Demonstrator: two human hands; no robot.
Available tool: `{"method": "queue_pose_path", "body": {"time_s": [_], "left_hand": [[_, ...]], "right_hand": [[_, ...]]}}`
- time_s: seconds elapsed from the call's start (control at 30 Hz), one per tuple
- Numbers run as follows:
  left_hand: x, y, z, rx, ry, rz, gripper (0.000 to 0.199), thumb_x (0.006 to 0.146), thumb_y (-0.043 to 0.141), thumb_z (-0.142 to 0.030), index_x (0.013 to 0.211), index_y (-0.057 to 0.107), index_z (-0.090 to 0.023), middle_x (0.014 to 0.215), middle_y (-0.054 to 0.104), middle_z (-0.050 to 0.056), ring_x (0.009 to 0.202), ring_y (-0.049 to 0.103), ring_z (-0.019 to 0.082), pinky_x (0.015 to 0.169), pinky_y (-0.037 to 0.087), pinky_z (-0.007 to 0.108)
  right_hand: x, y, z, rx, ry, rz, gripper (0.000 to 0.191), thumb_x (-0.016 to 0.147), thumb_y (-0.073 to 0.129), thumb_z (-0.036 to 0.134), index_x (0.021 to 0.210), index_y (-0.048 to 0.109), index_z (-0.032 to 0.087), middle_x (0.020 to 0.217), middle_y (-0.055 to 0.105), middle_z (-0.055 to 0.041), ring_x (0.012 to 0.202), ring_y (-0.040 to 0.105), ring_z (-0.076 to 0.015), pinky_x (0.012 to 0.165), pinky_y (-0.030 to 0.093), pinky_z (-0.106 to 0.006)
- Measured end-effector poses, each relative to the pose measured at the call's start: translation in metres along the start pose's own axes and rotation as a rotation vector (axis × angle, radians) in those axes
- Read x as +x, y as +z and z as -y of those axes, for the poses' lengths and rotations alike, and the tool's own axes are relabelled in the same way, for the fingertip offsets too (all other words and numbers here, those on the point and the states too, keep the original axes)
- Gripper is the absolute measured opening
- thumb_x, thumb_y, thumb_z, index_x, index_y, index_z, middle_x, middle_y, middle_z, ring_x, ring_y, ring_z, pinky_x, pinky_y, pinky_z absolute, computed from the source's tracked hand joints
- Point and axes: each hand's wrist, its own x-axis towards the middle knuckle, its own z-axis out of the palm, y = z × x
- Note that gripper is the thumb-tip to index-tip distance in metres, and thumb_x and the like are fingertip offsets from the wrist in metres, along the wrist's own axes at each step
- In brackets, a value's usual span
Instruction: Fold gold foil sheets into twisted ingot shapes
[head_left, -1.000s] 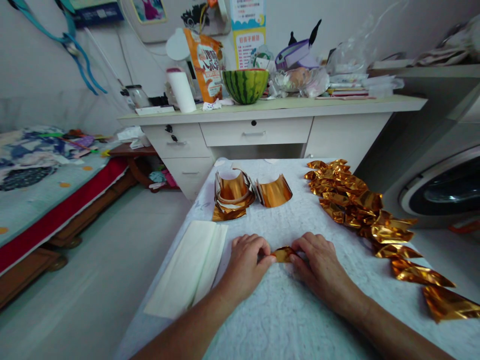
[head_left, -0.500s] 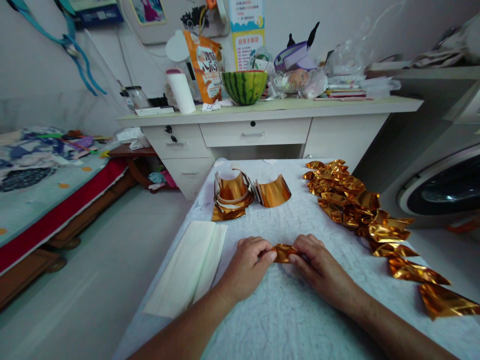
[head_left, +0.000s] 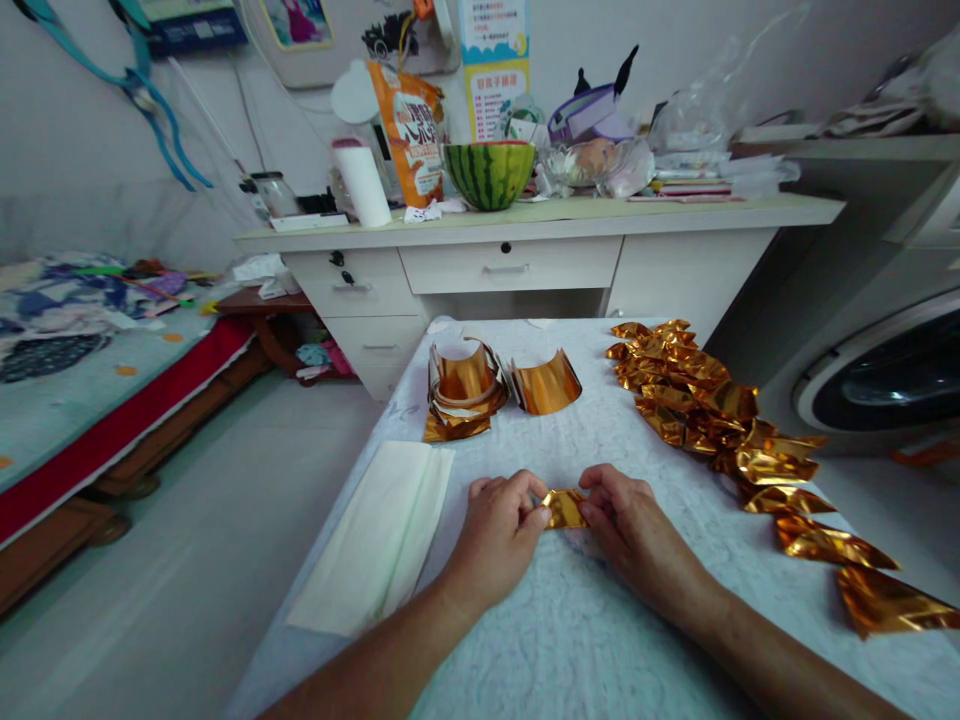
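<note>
A small folded piece of gold foil paper (head_left: 564, 509) lies between my two hands over the cloth-covered table. My left hand (head_left: 501, 530) pinches its left end between thumb and fingers. On its right end, the thumb and fingers of my right hand (head_left: 626, 520) are closed. Beyond my hands stand a curled stack of gold foil sheets (head_left: 461, 385) and, to its right, a smaller curved stack of gold foil (head_left: 547, 385). To the right runs a long pile of folded gold foil pieces (head_left: 697, 400), the nearest ones lying singly.
Left of my left arm lies a stack of pale paper (head_left: 379, 535) on the table (head_left: 510, 640). A white desk (head_left: 517, 262) holding a watermelon half (head_left: 489, 175) stands behind. A bed (head_left: 112, 370) is at left, a washing machine (head_left: 892, 350) at right.
The foil piece between my hands now looks flatter and more squared, with a brighter face turned up. My right fingers have lifted slightly and shifted on its end.
</note>
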Motion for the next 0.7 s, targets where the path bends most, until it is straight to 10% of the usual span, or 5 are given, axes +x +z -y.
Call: {"method": "queue_pose_path", "body": {"time_s": [0.7], "left_hand": [[-0.0013, -0.0005, 0.0052, 0.262, 0.123, 0.053, 0.016, 0.088, 0.05, -0.013, 0.087, 0.061, -0.025, 0.093, 0.059, -0.001, 0.094, 0.051, 0.019, 0.084, 0.033, 0.035]], "right_hand": [[0.004, 0.0054, 0.0068, -0.324, -0.105, 0.061, 0.021, 0.092, 0.049, 0.01, 0.085, 0.064, 0.022, 0.084, 0.06, -0.0033, 0.084, 0.048, -0.0214, 0.074, 0.032, -0.034]]}}
